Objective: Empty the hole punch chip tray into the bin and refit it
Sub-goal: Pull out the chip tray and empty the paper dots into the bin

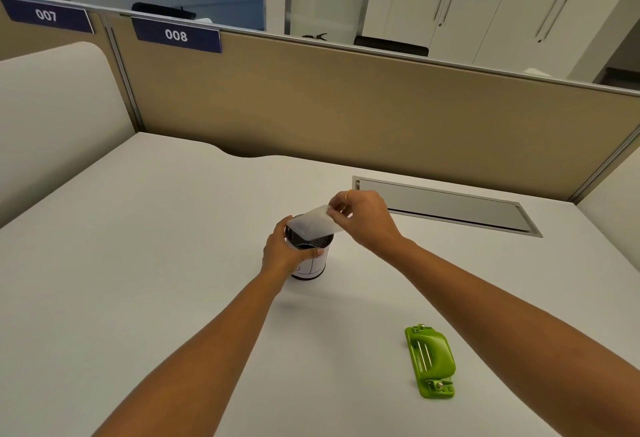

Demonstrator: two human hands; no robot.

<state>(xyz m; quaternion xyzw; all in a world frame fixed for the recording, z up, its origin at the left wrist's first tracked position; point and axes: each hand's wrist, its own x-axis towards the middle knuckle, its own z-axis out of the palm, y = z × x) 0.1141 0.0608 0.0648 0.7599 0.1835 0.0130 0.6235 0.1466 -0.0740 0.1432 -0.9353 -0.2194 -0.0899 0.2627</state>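
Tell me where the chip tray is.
Head view, centre: the chip tray is tilted over the bin, pinched by the right hand; the left hand grips the bin.

My left hand (282, 253) wraps the small round mesh bin (310, 256) standing upright on the white desk (138, 263); my right hand (363, 218) pinches the translucent chip tray (317, 223), tilted over the bin's open mouth. Green hole punch (430, 360): lying on the desk, near right, well apart from the bin. Grey cable hatch (450, 206): set in the desk beyond my right hand, before the tan partition (346, 107).
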